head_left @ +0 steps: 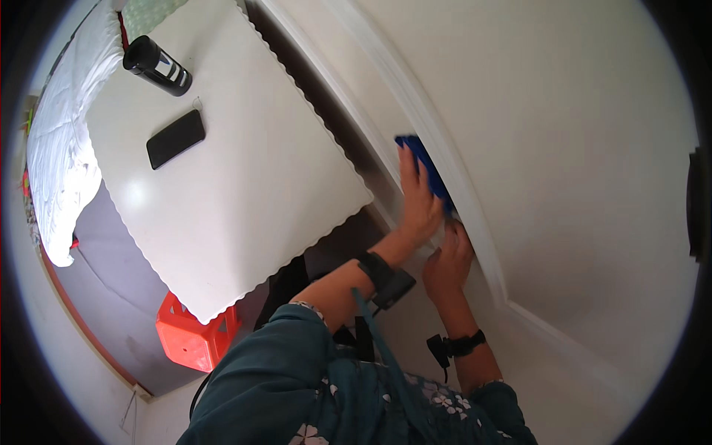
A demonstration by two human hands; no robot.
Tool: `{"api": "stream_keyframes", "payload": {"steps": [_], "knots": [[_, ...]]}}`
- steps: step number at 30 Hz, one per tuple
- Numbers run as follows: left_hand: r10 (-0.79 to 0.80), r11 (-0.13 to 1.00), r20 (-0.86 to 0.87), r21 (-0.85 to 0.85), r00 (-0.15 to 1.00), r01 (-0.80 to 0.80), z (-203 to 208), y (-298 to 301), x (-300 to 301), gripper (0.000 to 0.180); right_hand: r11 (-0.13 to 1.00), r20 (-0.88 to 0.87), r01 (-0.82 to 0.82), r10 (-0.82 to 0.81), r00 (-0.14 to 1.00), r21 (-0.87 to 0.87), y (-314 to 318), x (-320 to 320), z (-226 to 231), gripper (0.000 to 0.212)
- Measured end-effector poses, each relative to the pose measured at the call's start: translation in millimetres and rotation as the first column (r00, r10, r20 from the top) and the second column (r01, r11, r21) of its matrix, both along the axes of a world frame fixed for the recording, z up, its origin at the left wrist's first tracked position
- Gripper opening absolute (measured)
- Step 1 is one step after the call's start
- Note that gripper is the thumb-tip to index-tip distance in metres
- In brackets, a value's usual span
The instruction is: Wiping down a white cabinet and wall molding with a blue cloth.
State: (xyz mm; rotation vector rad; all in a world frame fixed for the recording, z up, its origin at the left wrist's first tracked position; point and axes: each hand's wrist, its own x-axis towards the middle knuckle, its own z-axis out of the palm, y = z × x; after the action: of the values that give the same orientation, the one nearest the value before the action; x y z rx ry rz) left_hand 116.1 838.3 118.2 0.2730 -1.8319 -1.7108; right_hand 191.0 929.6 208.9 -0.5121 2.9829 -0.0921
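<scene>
A blue cloth [433, 172] lies along the white ledge between the mouldings on the wall to my right. My left hand [420, 208] rests on it, fingers stretched out along its length and pointing away from me. Just nearer to me, my right hand [448, 265] is closed at the cloth's near end, its fingers bent toward the wall. Part of what those fingers hold is hidden behind them. Each wrist wears a black strap with a small device.
Left of my hands stands a white table [245, 170] with a scalloped edge. On it are a black phone [176, 139] and a black cylindrical container [158, 65]. A red plastic stool [194, 335] is partly under the table. White bedding [70, 141] hangs at the far left.
</scene>
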Motion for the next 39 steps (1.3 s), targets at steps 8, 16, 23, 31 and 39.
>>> {"api": "stream_keyframes", "payload": {"steps": [8,16,23,31,39], "knots": [[-0.275,0.961,0.021,-0.006,0.961,0.275,-5,101,80,0.08,0.977,-0.059,0.11,-0.123,0.991,-0.185,77,71,0,0.059],[0.023,0.984,-0.086,0.177,0.996,-0.008,-11,27,12,0.072,0.899,-0.045,-0.118,0.109,0.993,-0.421,21,15,-21,0.071],[-0.111,0.956,-0.122,0.258,0.986,0.139,-15,-3,8,0.067,0.858,-0.018,-0.027,0.021,1.0,-0.514,-19,-3,-33,0.073],[-0.335,0.811,0.122,0.543,0.934,0.219,-10,71,98,0.055,0.766,0.061,0.203,-0.211,0.976,-0.61,62,81,-42,0.071],[-0.523,-0.237,-0.231,0.964,0.82,0.12,1,9,107,0.031,0.969,0.132,0.16,-0.136,0.982,-0.188,64,98,3,0.043]]}}
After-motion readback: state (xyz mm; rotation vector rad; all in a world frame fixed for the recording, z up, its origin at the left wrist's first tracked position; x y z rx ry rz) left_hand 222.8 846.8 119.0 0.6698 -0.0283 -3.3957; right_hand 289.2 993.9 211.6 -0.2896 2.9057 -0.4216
